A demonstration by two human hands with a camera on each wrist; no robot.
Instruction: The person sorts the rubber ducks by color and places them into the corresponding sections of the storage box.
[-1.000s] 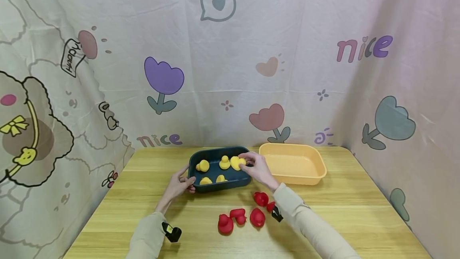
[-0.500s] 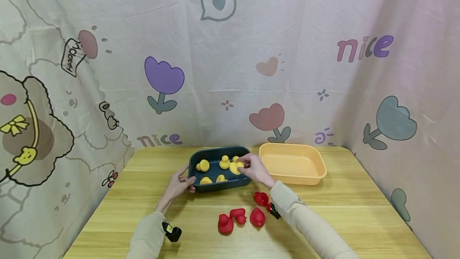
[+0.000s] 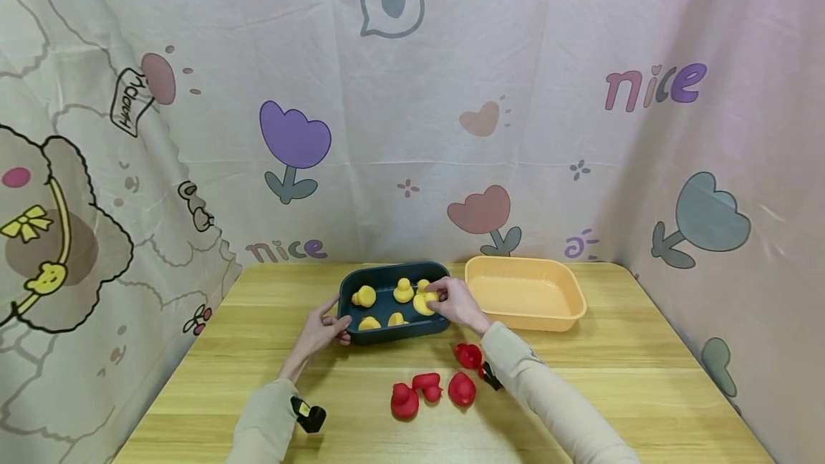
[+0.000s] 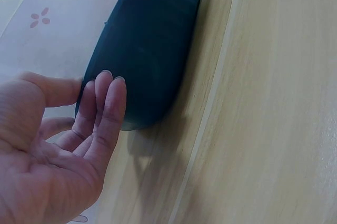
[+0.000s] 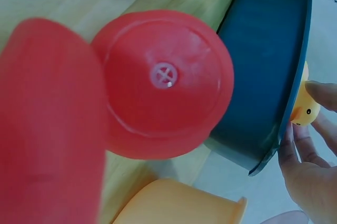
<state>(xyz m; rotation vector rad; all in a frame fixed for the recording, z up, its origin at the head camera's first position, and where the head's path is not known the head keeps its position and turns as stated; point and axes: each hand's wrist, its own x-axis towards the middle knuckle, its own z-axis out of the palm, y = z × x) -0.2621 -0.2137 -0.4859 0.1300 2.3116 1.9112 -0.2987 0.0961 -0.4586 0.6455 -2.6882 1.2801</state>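
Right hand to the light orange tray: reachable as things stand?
Likely yes. The right hand pinches a yellow duck at the dark tray, right beside the light orange tray. It'd need to clear the dark rim; nothing else visible blocks the way.

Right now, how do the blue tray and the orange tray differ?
The blue tray is dark, the orange tray pale. Yellow ducks are in the blue tray; none show in the orange tray. The left hand grips the blue tray; no hand holds the orange tray. Both have rounded corners and sit on the table.
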